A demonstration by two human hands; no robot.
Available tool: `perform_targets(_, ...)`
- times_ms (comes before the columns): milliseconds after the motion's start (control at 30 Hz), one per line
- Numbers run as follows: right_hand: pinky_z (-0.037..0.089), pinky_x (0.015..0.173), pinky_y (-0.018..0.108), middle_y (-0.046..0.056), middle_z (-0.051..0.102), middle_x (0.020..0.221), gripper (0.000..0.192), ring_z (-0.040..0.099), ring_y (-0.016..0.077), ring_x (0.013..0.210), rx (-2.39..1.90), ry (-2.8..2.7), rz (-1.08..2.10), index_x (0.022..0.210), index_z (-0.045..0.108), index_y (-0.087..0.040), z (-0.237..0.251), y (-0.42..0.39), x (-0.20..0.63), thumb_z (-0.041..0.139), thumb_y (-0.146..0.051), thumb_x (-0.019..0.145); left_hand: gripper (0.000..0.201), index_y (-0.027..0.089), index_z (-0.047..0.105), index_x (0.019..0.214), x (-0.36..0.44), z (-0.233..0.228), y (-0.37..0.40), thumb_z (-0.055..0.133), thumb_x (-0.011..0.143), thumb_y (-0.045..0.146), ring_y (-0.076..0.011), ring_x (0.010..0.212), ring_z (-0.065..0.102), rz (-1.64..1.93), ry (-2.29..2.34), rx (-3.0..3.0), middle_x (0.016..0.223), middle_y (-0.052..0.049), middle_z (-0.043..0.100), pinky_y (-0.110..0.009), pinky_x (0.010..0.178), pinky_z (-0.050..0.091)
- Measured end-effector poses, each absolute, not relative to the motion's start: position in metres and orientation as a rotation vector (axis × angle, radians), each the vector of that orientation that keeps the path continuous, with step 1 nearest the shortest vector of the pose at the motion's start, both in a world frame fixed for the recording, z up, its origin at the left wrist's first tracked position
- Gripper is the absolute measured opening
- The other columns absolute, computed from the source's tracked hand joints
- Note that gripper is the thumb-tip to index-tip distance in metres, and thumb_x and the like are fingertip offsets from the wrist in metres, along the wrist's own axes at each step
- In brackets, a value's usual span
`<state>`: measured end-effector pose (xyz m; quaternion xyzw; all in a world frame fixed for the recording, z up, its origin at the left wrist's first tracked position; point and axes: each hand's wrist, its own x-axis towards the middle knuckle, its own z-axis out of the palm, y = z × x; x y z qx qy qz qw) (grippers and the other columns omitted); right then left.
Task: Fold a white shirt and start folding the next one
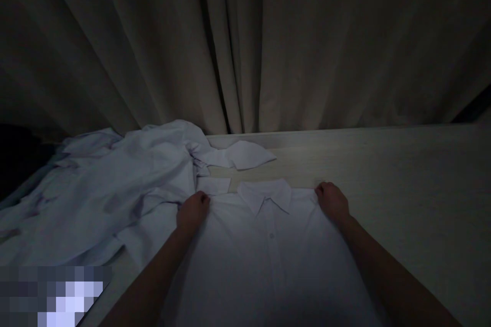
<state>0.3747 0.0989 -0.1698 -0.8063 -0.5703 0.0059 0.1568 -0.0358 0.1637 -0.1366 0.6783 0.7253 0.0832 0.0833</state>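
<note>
A white collared shirt (pixel 253 255) is spread out in front of me, its front with the button placket facing up and its collar at the far end. At its left shoulder in the picture, my left hand (pixel 194 210) is closed on the fabric. My right hand (pixel 333 202) pinches the opposite shoulder. The cloth is drawn fairly straight between the two hands, with small creases running from each grip. The shirt's lower part runs out of the picture and lies in shadow.
A heap of crumpled white shirts (pixel 126 189) lies on the pale floor (pixel 406 189) to the left, one cuff reaching rightward. Long curtains (pixel 307 46) hang behind. Dark material (pixel 19 158) sits at the far left. A pixelated patch covers the lower left corner.
</note>
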Motion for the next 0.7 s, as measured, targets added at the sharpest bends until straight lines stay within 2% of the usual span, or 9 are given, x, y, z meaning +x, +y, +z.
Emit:
perform_targets(300,0.04,0.07,0.031,0.012,0.063,0.092,0.027,0.057,0.0208,0.084,-2.368,-1.629,0.032,0.092,0.064,-0.016,-0.167,0.103,0.375,0.042,-0.031,0.087,0.028,0.02,0.06,0.093,-0.03,-0.134,0.163,0.037,0.083,0.032,-0.0232,0.087,0.064,0.173,2.16,2.146,0.098,-0.01,0.069,-0.032,0.07,0.045)
perform_targets(500,0.039,0.083,0.03,0.01,0.062,0.106,0.034,0.055,0.0208,0.096,-2.131,-1.826,0.027,0.111,0.063,-0.02,-0.165,0.117,0.356,0.048,-0.037,0.085,0.037,0.021,0.066,0.093,-0.012,-0.128,0.172,0.033,0.087,0.038,-0.0214,0.092,0.06,0.164,1.943,2.429,0.097,-0.009,0.068,-0.031,0.08,0.042)
perform_targets(700,0.038,0.082,0.028,0.006,0.062,0.095,0.022,0.054,0.0184,0.092,-2.049,-1.854,0.058,0.093,0.069,-0.023,-0.171,0.125,0.33,0.051,-0.034,0.085,0.034,0.028,0.068,0.096,0.021,-0.135,0.173,0.037,0.087,0.038,-0.0204,0.092,0.057,0.148,1.771,2.56,0.095,-0.006,0.067,-0.031,0.079,0.04)
